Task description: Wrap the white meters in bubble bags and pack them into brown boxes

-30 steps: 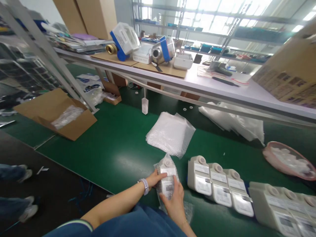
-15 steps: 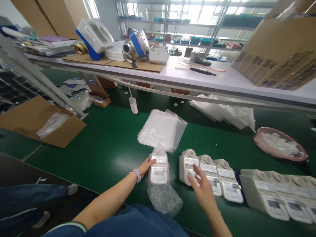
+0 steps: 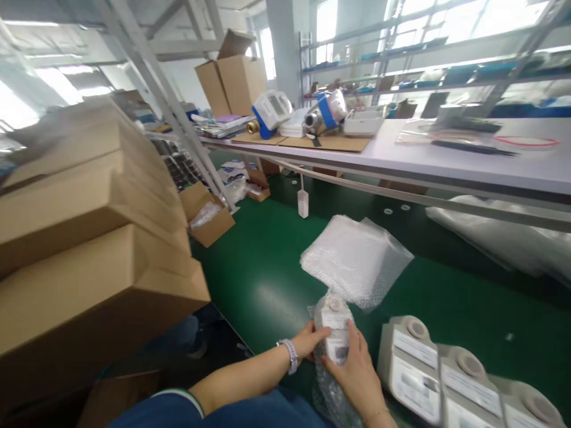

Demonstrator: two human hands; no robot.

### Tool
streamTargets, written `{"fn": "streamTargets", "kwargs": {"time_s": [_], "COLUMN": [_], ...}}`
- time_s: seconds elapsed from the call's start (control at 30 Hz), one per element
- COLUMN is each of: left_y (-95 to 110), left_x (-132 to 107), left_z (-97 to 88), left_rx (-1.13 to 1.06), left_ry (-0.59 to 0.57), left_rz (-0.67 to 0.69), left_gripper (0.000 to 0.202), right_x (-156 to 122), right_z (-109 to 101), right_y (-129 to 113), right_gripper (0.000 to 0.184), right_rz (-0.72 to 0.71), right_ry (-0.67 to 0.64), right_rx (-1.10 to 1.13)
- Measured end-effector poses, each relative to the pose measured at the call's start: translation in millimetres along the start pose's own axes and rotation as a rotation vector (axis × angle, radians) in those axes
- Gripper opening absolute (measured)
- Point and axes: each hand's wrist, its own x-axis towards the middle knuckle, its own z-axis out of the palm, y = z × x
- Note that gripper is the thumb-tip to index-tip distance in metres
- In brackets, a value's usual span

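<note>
Head view: a green worktop (image 3: 250, 279) seen from above and behind the person's forearms. The left hand (image 3: 309, 343), with a pale band at its wrist, and the right hand (image 3: 354, 374) meet at a white meter unit (image 3: 333, 330) that sits partly inside a clear bubble-wrap bag (image 3: 332, 398). The unit lies at the near edge of the worktop, its round cap pointing away from the person and its printed label facing up. The left fingers are curled against the unit's left side; the right fingers are laid over its lower face and the bag, grasping both. The loose tail of the bag trails toward the person's body, beneath the right palm.

Just beyond the unit lies a flat stack of bubble-wrap bags (image 3: 357, 258), its nearest corner close to the unit's cap. To the right, a row of like meter units (image 3: 446, 380) rests side by side, label up, near the right hand but apart from it. At left, stacked cardboard cartons (image 3: 84, 238) stand beside the worktop. Farther back, an open carton (image 3: 209, 215) holds a plastic-wrapped item, and a raised white shelf (image 3: 446, 160) carries a blue-and-white meter (image 3: 272, 112) and a metal-bodied meter (image 3: 325, 113). A small white tag (image 3: 303, 203) hangs below the shelf.
</note>
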Motion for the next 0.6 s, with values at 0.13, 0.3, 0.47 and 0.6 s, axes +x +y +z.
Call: {"fn": "streamTargets", "kwargs": {"time_s": [0.13, 0.3, 0.47, 0.6], "left_y": [-12, -18, -24, -51], "left_x": [-20, -25, -36, -49], "left_z": [-16.4, -18.7, -17.7, -16.5], "left_rx": [0.101, 0.003, 0.116, 0.209], "left_ry": [-0.052, -0.134, -0.204, -0.211], "left_rz": [0.023, 0.005, -0.007, -0.05], "left_gripper": [0.061, 0.069, 0.063, 0.061], "right_x": [-5, -14, -44, -88], "right_z": [-1, 1, -2, -9], "right_y": [6, -2, 28, 70], "right_gripper": [0.082, 0.082, 0.081, 0.083], "right_rz": [-0.055, -0.074, -0.105, 0.009], "right_ry": [0.004, -0.009, -0.028, -0.085], "right_rx": [-0.219, -0.291, -0.262, -0.263]}}
